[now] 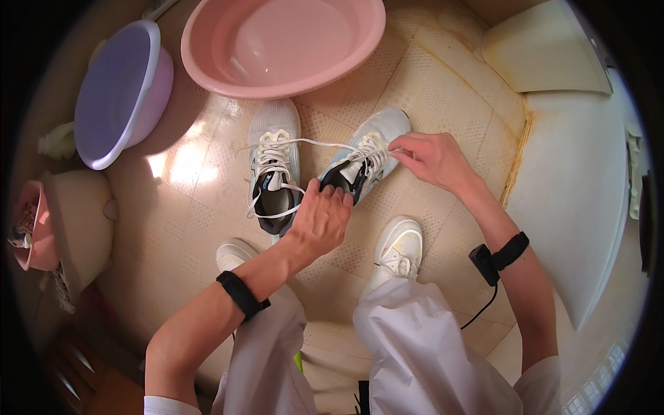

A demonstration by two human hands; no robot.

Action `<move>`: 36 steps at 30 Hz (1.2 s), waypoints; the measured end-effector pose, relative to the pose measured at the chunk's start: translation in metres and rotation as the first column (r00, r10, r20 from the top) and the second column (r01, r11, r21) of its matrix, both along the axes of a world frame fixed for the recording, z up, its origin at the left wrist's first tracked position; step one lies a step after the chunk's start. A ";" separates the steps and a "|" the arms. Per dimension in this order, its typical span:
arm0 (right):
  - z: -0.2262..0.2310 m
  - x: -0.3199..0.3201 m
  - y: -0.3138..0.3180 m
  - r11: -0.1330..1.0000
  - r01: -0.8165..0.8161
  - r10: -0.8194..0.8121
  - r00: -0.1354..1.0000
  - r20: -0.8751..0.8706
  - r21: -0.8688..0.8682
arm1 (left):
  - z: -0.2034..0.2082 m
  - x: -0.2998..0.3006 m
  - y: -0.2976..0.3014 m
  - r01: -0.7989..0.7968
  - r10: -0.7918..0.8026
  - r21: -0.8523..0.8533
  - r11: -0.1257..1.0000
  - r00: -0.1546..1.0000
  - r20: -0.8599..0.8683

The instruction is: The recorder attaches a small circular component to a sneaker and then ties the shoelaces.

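left hand: closed with curled fingers over the dark-lined heel collar of a light-grey and white mesh sneaker with pale laces, hereafter the right-hand sneaker. right hand: thumb and forefinger pinched together on a thin off-white fabric shoelace, at the outer side of the same sneaker. shown on the floor between the pink basin and the feet, toe angled up and to the right. directly to its left, a matching light-grey sneaker, toe pointing away, with shoelace stretched across from its neighbour and a slack loop over its opening. beyond both, a large round pink plastic basin, close to the toes; at upper left, a lilac plastic basin, tilted onto its side. at far left, a beige rounded tub beside a small pink plastic bowl. near the lower centre, a pair of worn white lace-up shoes below pale loose trousers. on the forearms, black fabric straps, the right one with a small black box and trailing cable. underneath, a beige patterned tile floor, with bright glare left of the sneakers.
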State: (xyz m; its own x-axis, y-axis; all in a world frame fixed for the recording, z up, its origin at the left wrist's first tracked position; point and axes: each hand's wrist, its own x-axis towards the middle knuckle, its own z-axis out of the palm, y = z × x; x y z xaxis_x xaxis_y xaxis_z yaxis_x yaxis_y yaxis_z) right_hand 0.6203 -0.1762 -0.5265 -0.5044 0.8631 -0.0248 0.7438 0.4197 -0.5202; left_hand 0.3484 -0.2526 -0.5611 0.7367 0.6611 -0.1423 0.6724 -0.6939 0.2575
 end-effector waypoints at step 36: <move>-0.034 -0.059 -0.014 0.846 0.229 -0.212 0.973 0.090 -0.481 | -0.003 -0.015 -0.012 0.262 -0.261 -0.026 0.965 0.965 0.037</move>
